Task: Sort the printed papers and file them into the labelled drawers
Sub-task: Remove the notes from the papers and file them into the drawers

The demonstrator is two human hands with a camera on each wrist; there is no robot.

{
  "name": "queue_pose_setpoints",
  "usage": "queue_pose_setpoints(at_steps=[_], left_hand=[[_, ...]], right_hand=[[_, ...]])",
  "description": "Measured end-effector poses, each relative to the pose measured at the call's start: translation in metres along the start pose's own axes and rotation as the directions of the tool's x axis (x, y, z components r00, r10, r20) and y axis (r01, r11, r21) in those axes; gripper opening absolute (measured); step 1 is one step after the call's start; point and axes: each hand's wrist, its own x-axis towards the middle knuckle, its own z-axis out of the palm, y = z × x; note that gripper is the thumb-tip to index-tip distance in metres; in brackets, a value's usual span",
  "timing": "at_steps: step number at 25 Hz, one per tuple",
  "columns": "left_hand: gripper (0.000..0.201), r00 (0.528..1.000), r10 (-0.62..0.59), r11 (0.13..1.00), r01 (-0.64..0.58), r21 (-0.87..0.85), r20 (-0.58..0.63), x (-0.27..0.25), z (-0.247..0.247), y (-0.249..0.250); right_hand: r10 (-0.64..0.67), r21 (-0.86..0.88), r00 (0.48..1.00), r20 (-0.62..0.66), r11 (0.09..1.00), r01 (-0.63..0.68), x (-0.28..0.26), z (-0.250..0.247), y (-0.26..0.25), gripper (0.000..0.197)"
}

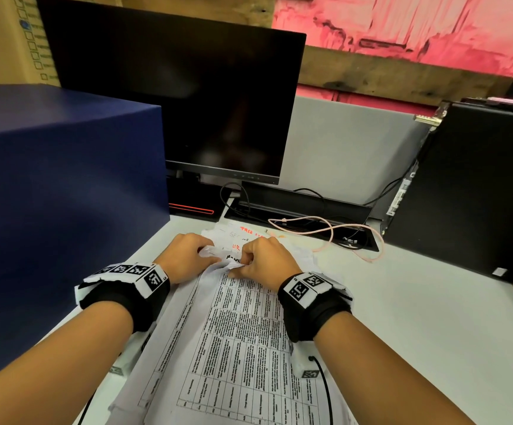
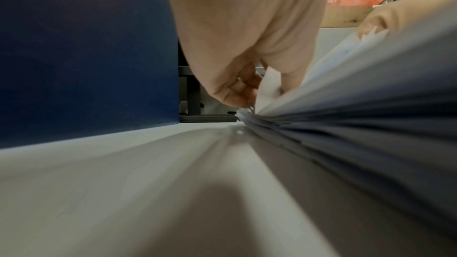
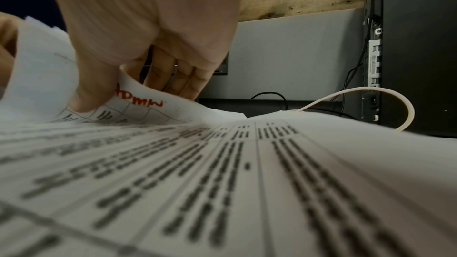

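A stack of printed papers (image 1: 243,338) with dense tables lies on the white desk (image 1: 417,302) in front of me. At its far end my left hand (image 1: 187,256) pinches a lifted corner of the upper sheets (image 2: 269,89), fingers curled. My right hand (image 1: 264,259) pinches the far edge of the top sheet (image 3: 138,105), thumb on top, beside red handwriting. The sheets (image 3: 222,173) bulge up between both hands. More papers with red writing (image 1: 243,237) lie just beyond the hands. The drawers' labels are not in view.
A large dark blue box (image 1: 58,185) stands close on the left. A black monitor (image 1: 181,96) and cable tray with a pink cable (image 1: 325,231) sit behind. A black computer tower (image 1: 476,191) stands at the right.
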Motion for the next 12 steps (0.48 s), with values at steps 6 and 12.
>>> queue_pose_setpoints(at_steps=[6,12], left_hand=[[0.054,0.997,0.072,0.989,-0.072,-0.132,-0.002,-0.008,-0.004,0.007],[0.045,0.994,-0.004,0.962,0.034,-0.269,0.113,-0.023,-0.015,0.029]], right_hand=[[-0.109,-0.111,0.994,-0.014,0.988,0.107,0.001,0.001,0.002,0.027],[-0.072,-0.003,0.994,-0.079,0.997,0.072,-0.003,-0.004,0.003,0.026]])
